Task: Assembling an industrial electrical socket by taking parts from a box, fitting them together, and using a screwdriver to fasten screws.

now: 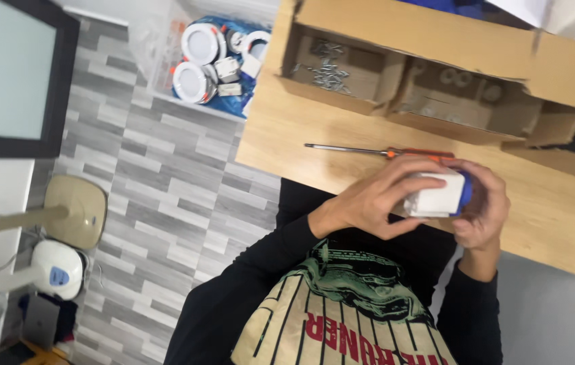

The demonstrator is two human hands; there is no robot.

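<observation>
Hands are wrapped around a small white box (436, 195) with a blue side, right of the frame's middle, left hand (375, 199) and right hand (482, 206) both gripping it above the table (287, 135), where it could be dropped onto the screwdriver (368, 150) if squeezed loosely.

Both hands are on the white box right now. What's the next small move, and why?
Probably free the right hand and reach for the screwdriver: it lies on the table just beyond the hands, untouched, while the left hand already wraps the white box firmly enough to hold it alone.
</observation>
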